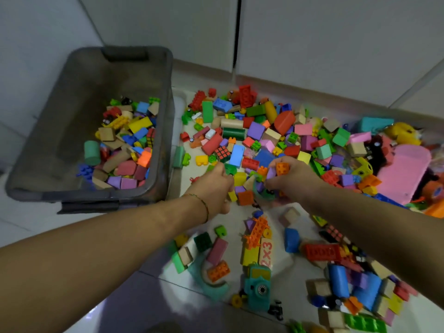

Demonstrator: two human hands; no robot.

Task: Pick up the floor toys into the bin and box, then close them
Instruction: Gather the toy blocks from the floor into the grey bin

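Observation:
A wide spread of coloured toy blocks (254,133) covers the floor in front of me. The grey bin (79,195) stands open at the left, partly filled with blocks. My left hand (213,188) reaches into the pile and grips a dark green brick (230,169) at its fingertips. My right hand (292,179) holds a fistful of blocks, with an orange studded brick (282,168) and a purple piece showing between its fingers. Both hands are over the middle of the pile, just right of the bin.
A pink toy piece (406,174) and a yellow soft toy (403,133) lie at the right. Nearer me lie a teal toy camera (259,289), a "2x3" block (266,255) and more bricks. White cupboard doors (312,32) stand behind the pile.

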